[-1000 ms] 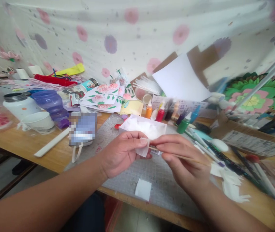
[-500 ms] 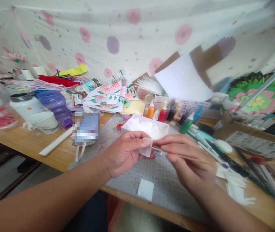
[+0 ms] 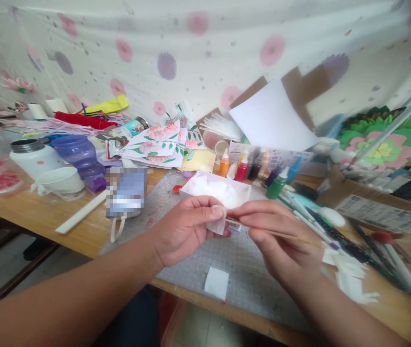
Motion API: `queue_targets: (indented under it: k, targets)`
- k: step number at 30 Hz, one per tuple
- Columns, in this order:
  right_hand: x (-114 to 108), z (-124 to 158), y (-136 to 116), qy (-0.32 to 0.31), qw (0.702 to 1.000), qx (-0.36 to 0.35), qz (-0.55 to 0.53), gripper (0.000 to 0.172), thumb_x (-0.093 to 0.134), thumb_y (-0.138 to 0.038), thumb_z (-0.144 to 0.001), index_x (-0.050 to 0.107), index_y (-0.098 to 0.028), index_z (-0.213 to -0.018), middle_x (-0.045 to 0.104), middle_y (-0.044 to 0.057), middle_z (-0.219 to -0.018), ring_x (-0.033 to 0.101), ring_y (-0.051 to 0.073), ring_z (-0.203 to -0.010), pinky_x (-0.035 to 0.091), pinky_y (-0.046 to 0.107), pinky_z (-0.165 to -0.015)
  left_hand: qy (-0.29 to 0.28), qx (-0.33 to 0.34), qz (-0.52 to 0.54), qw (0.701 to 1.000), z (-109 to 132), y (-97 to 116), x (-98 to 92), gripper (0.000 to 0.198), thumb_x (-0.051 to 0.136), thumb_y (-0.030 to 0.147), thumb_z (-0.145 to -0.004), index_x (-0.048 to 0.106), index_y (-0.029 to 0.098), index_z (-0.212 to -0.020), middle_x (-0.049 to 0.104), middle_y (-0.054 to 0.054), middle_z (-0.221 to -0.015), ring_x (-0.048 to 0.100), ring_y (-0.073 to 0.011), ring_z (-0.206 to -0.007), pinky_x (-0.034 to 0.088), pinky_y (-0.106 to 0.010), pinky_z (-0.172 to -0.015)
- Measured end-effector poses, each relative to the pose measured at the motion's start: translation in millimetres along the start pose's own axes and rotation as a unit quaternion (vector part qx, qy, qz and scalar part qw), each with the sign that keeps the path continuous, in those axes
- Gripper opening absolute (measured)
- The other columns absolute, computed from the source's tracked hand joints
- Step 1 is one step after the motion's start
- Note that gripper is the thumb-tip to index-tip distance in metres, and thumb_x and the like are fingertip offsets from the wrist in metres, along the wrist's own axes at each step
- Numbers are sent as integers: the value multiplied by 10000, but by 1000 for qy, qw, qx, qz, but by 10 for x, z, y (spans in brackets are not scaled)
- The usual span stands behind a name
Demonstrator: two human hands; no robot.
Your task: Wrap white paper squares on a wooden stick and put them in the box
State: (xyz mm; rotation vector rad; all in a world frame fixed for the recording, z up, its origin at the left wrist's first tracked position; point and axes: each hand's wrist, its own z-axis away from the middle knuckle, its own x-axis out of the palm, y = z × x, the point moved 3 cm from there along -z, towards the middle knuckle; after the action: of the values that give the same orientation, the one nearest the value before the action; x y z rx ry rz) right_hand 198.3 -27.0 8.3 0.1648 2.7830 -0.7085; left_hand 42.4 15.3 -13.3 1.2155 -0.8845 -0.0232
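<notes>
Over the middle of the grey cutting mat (image 3: pixel 176 270), my left hand (image 3: pixel 187 226) pinches a small piece of thin white paper (image 3: pixel 217 220) between thumb and fingers. From the right, my right hand (image 3: pixel 281 236) grips a thin wooden stick (image 3: pixel 277 234), whose tip end lies against the paper. The fingers of both hands nearly meet there. Just behind them stands a white box (image 3: pixel 243 193) heaped with fluffy white material (image 3: pixel 214 188). A single square of white paper (image 3: pixel 217 283) lies on the mat near its front edge.
Small paint bottles (image 3: pixel 241 168) stand behind the box. Left are a pixelated phone-like device (image 3: pixel 127 193), a paper cup (image 3: pixel 60 183) and a purple bottle (image 3: pixel 78 156). Brushes and pens lie right, by a cardboard box (image 3: pixel 386 207) and paper scraps (image 3: pixel 353 279). Flower drawings (image 3: pixel 158 142) lie behind.
The whole view has shifted slightly, so things sit a little further left. Both hands keep the same hold on the paper and the stick.
</notes>
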Motion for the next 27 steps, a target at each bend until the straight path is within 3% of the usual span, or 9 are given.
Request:
queue_targets:
  k: [19,27]
  targets:
    - [-8,-50,-33,6,999,-1,47,232,588,-83,-842,697,-199,-1012,742,96,-951,707,198,-885,590,332,-742,-2,6,-10,1000,13,-2,8,122,701,194,-781,653,107,-712,582,-10,-658,542,-107,-666,476,-265,-688]
    - [-8,-62,-64,1,997,-14,71,188,599,-81,-838,700,-157,-977,736,115,-949,703,180,-881,588,298,-756,-1,15,-23,1000,14,8,3,150,705,218,-790,637,109,-712,582,-11,-675,548,-106,-674,459,-256,-693]
